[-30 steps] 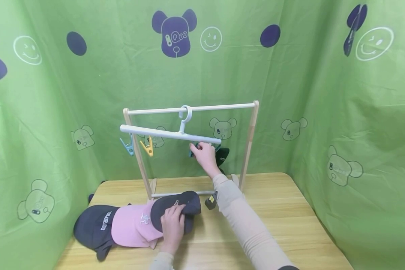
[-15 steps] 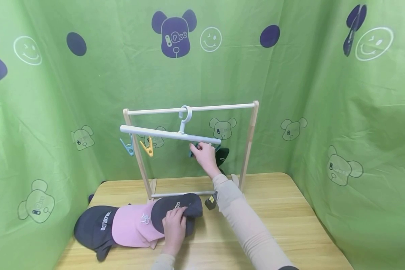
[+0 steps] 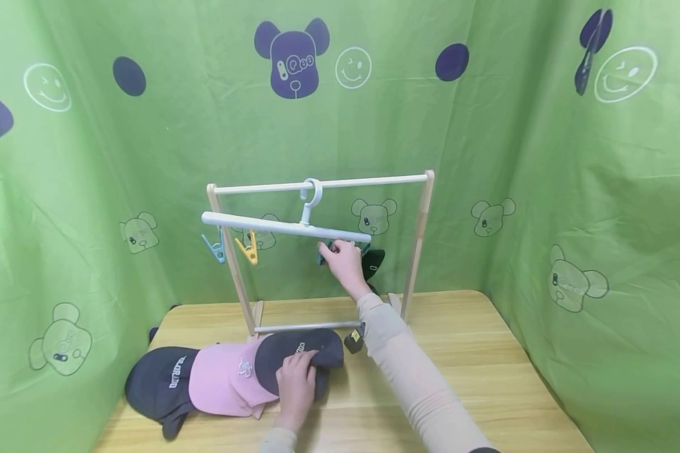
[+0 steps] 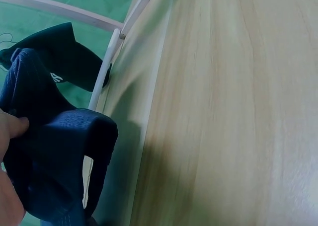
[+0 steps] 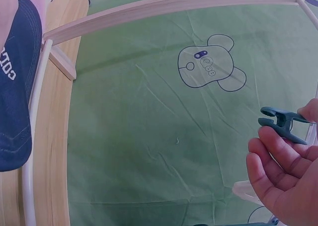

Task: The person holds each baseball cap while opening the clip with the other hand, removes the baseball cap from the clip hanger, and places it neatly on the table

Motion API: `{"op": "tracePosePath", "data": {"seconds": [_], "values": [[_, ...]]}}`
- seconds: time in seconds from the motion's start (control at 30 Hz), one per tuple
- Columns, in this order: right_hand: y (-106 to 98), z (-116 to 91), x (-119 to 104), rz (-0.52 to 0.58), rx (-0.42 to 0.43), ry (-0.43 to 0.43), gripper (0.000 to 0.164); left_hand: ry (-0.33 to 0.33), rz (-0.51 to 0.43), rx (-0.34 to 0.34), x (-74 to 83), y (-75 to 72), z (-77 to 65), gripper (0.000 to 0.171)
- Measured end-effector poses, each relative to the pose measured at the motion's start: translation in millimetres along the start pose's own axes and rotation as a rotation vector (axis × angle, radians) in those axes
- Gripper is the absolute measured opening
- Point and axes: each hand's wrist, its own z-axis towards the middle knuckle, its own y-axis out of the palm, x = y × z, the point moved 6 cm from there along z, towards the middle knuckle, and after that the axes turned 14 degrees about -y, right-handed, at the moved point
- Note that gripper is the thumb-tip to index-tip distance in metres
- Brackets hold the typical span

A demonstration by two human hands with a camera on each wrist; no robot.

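My left hand grips the edge of a dark navy cap with white lettering; in the left wrist view the thumb presses the fabric of this cap. My right hand is just under the right end of a white hanger, pinching a dark green clip between thumb and fingers. The clip's jaws stand apart with nothing between them. Behind that hand a dark green cap hangs at the hanger's right end, partly hidden. A blue clip and a yellow clip hang at the left.
The hanger is hooked on a wooden rack and tilts down to the right. A pink cap and another navy cap lie in a row on the table. A small black thing with a yellow mark is beside the right sleeve.
My left hand and the navy cap in it have shifted slightly to the right and toward me. The right hand stays at the clip, and the hanger holds the same tilt.
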Motion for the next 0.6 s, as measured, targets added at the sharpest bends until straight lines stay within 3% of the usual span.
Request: {"op": "tracePosePath", "data": {"seconds": [0.4,0.6], "values": [[0.3,0.3,0.2,0.009,0.001,-0.001,0.040,0.021,0.004,-0.019,-0.9,6.8,-3.8,0.030],[0.6,0.1,0.2,0.009,-0.002,-0.005,0.040,0.006,-0.006,-0.067,-0.6,11.0,-5.2,0.034]]}}
